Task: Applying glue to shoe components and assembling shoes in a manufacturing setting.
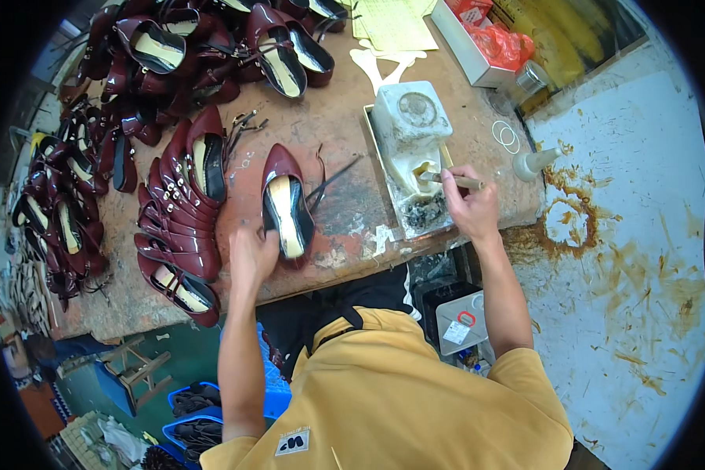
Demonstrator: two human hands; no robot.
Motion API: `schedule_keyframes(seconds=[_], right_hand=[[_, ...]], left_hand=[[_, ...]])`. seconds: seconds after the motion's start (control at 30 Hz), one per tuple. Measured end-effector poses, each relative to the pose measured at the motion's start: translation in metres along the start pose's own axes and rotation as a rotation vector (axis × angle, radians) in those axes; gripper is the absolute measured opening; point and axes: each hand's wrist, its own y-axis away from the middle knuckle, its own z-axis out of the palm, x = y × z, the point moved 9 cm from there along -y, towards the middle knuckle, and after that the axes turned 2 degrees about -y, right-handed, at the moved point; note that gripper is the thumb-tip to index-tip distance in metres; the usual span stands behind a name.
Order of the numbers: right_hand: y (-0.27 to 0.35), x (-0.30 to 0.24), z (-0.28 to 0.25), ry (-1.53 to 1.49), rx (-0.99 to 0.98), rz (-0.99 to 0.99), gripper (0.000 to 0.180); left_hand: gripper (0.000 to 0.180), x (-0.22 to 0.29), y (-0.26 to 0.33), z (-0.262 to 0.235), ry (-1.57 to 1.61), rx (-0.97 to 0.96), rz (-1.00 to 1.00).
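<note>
A single dark-red patent shoe [280, 166] with a pale insole lies in front of me, toe pointing away. My left hand [251, 257] is closed on its left side near the heel. My right hand [473, 207] pinches the wooden handle of a brush [464, 182]. The brush's tip is inside the mouth of a glue-crusted white plastic container [412, 116], which lies on its side in a shallow tray [387, 166]. The bristles are hidden there.
A row of nested red shoes [182, 180] stands left of the single shoe, with a large heap of them [137, 102] beyond. At the back are yellow papers [395, 27] and a white box with a red bag [497, 47]. A bottle [529, 164] stands at the table's right edge.
</note>
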Motion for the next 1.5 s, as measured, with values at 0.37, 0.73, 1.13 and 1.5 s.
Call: schedule_keyframes(seconds=[0.37, 0.73, 1.13, 1.5], right_hand=[[-0.010, 0.046, -0.048, -0.353, 0.238, 0.425, 0.023], [0.037, -0.112, 0.159, -0.546, -0.397, -0.009, 0.012], [0.057, -0.136, 0.206, -0.305, -1.131, 0.170, 0.007], [0.063, -0.175, 0.201, 0.075, -0.566, -0.708, 0.023]], left_hand=[[0.048, 0.019, 0.089, 0.015, 0.141, 0.213, 0.075], [0.110, -0.011, 0.115, 0.039, 0.525, 0.162, -0.193], [0.105, -0.020, 0.116, 0.039, 0.602, 0.228, -0.132], [0.076, -0.002, 0.112, 0.024, 0.482, 0.286, 0.060]])
